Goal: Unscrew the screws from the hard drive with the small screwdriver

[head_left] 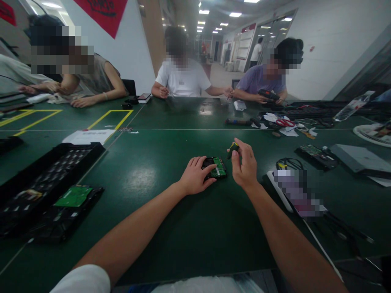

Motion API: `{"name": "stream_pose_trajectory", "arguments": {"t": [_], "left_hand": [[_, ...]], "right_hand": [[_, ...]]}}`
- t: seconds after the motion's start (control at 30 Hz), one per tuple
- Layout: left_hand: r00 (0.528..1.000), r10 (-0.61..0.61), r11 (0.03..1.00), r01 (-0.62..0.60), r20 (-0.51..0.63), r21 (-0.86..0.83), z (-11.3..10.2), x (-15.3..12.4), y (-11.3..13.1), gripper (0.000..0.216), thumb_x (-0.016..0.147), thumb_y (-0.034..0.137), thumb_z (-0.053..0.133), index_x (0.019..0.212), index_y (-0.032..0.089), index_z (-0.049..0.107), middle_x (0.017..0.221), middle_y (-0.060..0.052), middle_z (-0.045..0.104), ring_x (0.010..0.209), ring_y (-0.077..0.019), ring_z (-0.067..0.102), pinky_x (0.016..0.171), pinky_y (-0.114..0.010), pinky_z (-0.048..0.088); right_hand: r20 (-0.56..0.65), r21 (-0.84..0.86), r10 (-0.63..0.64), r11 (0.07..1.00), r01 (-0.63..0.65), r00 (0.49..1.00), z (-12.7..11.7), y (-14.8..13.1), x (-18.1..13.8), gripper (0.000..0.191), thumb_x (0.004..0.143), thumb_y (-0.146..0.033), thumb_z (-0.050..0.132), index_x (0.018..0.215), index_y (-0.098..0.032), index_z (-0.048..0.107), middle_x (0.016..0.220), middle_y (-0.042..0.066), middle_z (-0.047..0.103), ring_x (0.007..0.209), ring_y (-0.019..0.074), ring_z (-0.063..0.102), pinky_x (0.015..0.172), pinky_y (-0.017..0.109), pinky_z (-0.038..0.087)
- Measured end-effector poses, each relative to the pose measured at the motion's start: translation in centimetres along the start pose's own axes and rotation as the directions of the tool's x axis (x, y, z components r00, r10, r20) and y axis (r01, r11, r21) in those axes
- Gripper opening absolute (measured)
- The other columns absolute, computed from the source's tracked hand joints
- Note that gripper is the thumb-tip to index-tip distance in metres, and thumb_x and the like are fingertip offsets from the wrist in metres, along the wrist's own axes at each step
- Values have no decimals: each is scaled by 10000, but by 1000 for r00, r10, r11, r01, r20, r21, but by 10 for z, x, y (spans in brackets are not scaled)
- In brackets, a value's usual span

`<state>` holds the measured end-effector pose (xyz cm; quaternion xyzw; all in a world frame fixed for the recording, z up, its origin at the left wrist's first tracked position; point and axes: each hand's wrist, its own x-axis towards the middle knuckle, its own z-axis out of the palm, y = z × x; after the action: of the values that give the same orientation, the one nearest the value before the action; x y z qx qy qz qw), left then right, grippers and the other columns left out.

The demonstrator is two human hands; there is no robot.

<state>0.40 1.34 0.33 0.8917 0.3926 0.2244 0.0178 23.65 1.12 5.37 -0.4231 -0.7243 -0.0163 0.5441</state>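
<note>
A small black hard drive with a green circuit board (pixel 217 167) lies flat on the dark green table (pixel 159 179) in front of me. My left hand (pixel 197 176) rests on its left side, fingers curled over the edge, holding it down. My right hand (pixel 243 166) stands upright just right of the drive, fingers pinched round a screwdriver with a black and yellow handle (pixel 233 149). The screwdriver's tip points down toward the board and is hidden behind my fingers.
A black tray (pixel 45 179) with slots and a green board (pixel 74 196) sits at the left. A power strip (pixel 293 191), cables and another drive (pixel 316 154) lie at the right. Three people sit across the table, with tools and red scissors (pixel 285 122) near them.
</note>
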Motion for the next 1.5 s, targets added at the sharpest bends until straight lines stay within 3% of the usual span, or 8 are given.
{"name": "stream_pose_trajectory", "arguments": {"t": [0.17,0.47,0.7,0.87,1.0,1.1,1.3,1.5], "left_hand": [[1000,-10,1000,10,0,-4,1,0,1,610,999,607,609,1525,300,606,1582,-171,472,1473,-421,422,1215,-647,342],[1000,-20,1000,20,-1,-12,1,-1,1,612,991,596,623,1525,298,607,1581,-174,460,1469,-422,417,1202,-653,347],[1000,-8,1000,8,-3,0,0,-1,1,619,999,604,598,1527,281,609,1564,-198,466,1464,-435,424,1193,-653,360],[1000,-23,1000,22,-10,-19,0,0,1,617,974,592,640,1512,291,627,1558,-182,487,1461,-429,429,1191,-651,363],[1000,-24,1000,24,-17,-17,-1,0,2,617,973,608,640,1499,285,644,1549,-181,495,1447,-418,447,1193,-635,367],[1000,-24,1000,24,-13,-5,-1,1,2,610,990,627,609,1497,289,648,1553,-181,490,1442,-416,453,1188,-633,373],[998,55,998,-54,31,-35,0,7,-6,597,997,623,608,1505,311,641,1575,-178,479,1455,-414,454,1188,-638,375],[985,145,988,-139,90,-65,-2,18,-14,606,1001,637,602,1527,337,619,1610,-154,463,1475,-401,449,1213,-640,359]], "right_hand": [[10,132,90,987,-91,996,6,7,-5,400,1112,-333,482,1507,-302,434,1295,98,696,994,214,772,917,464,653],[-73,-90,-2,996,-4,997,7,3,-6,395,1022,-382,676,1388,-282,566,1196,93,688,946,240,699,854,451,633],[-74,-73,-18,997,13,997,10,1,-9,372,1028,-364,663,1382,-284,581,1205,96,701,969,246,705,839,445,636],[-86,50,70,997,-66,994,8,4,-18,390,1035,-342,660,1405,-293,547,1173,74,742,943,226,770,759,390,662],[-20,251,161,956,-151,987,8,1,-18,396,1053,-334,638,1427,-315,508,1179,50,751,957,209,805,645,310,665],[26,330,189,925,-187,982,6,-4,-17,395,1043,-353,662,1415,-322,535,1152,35,743,947,200,804,656,307,679],[48,425,243,873,-240,969,-3,-9,-13,302,1121,-417,485,1367,-301,618,1093,42,746,897,175,788,614,282,653],[52,557,360,764,-327,931,-16,-13,-3,217,1020,-392,693,1179,-254,639,1098,57,772,941,203,792,512,219,580]]}}
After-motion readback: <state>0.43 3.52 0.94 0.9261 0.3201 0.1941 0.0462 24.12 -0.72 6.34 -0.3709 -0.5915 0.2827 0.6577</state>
